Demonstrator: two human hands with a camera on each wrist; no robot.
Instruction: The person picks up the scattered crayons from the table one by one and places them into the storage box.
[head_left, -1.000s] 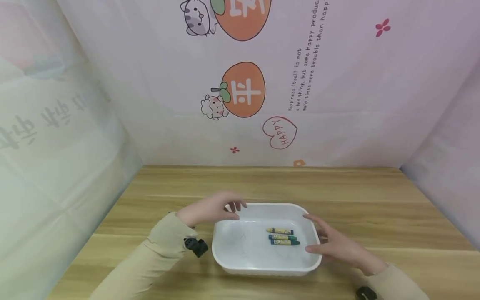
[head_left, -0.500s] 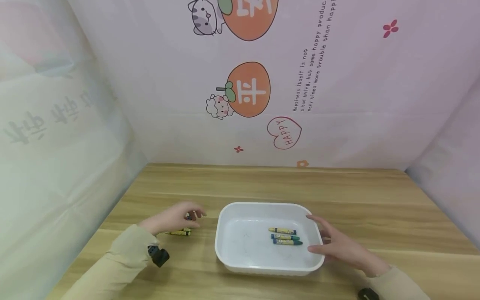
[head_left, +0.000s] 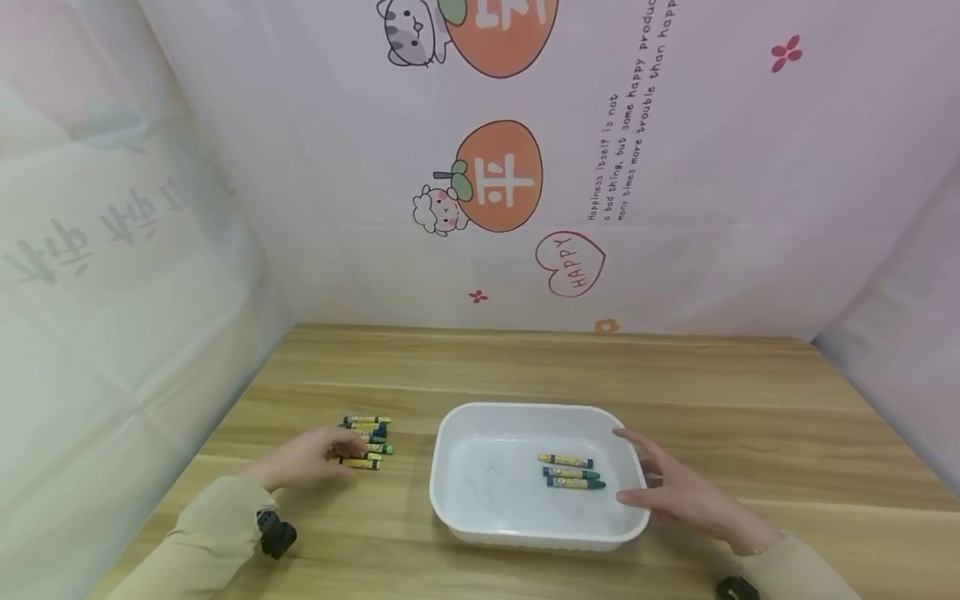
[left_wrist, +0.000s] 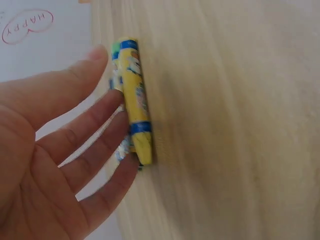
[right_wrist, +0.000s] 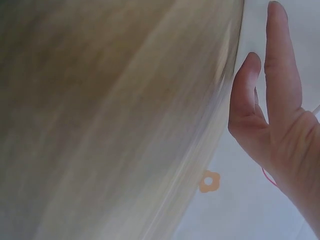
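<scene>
My left hand (head_left: 303, 458) reaches over a row of several paper-wrapped crayons (head_left: 367, 420) lying on the left of the table. In the left wrist view a yellow crayon (left_wrist: 134, 90) lies right at the fingertips, while the thumb (left_wrist: 80, 75) stands apart from it. A light green-ended crayon (left_wrist: 115, 50) is partly hidden behind. Beside the right end of a white plastic tray (head_left: 525, 537) is my right hand (head_left: 678, 492), its thumb and fingers spread at the rim. Inside the tray lie a yellow crayon (head_left: 566, 461), a green crayon (head_left: 572, 472) and a dark green crayon (head_left: 576, 483).
The wooden table (head_left: 480, 367) ends at a printed cloth wall (head_left: 337, 208) behind. Cloth also hangs along the left and right sides. Bare wood separates the crayon row from the tray.
My left hand has moved from over the tray's left end leftward to the crayon row, uncovering several crayons there. The right hand has stayed at the tray's right rim.
</scene>
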